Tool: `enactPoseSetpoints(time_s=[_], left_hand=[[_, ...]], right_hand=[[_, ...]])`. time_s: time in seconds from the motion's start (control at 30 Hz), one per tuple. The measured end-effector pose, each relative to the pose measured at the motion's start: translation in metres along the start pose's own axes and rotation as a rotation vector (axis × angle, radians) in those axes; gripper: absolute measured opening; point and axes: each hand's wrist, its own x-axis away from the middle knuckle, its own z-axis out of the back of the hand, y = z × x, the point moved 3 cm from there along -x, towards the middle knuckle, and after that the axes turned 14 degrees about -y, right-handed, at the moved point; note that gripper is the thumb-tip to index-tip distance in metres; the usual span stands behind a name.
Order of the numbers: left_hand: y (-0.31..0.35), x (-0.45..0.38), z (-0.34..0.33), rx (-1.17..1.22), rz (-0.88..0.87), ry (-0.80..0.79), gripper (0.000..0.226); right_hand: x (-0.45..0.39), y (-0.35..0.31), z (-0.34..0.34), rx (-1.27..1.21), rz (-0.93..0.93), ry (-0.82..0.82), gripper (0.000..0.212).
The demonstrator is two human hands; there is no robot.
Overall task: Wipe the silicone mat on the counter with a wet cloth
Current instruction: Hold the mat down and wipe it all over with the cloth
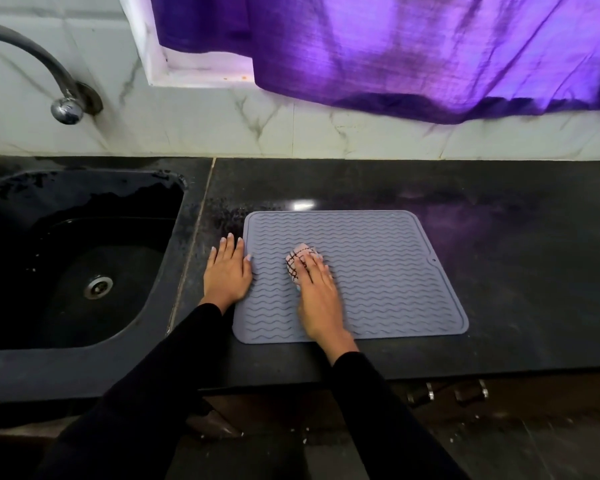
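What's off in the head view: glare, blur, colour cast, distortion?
Head view: a small bright glare spot on the counter just beyond the mat; the right hand over the cloth is slightly motion-blurred, the left hand sharp; the backlit curtain throws a purple tint on the counter; wide-angle bending shows at the edges; the sink is very dark.

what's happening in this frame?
A person is wiping a grey silicone mat on a dark counter. The right hand presses a bunched checked cloth onto the left-centre part of the mat. The left hand lies flat across the mat's left edge, apparently holding it steady. A black sink sits to the left, with a tap above it.
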Motion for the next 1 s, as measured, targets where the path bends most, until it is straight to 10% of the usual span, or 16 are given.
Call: enactPoseSetpoints(time_s=[0.37,0.47,0.57,0.83,1.0], left_hand=[[0.002,0.000,-0.002,-0.012,0.006,0.015,0.068],[0.002,0.002,0.001,0.002,-0.002,-0.012,0.067],[0.002,0.006,0.002,-0.004,-0.012,-0.052,0.056],[0.003,0.014,0.000,-0.006,-0.034,-0.025,0.053],[0.002,0.012,-0.002,-0.001,-0.037,0.005,0.066]], right_hand=[[-0.020,0.007,0.001,0.049,-0.031,-0.153,0.071],[-0.031,0.009,0.018,-0.495,-0.115,-0.224,0.051],[-0.037,0.012,0.038,-1.201,-0.298,0.069,0.037],[0.001,-0.031,-0.020,0.040,-0.039,-0.074,0.061],[-0.009,-0.018,-0.019,0.058,-0.055,-0.135,0.057]])
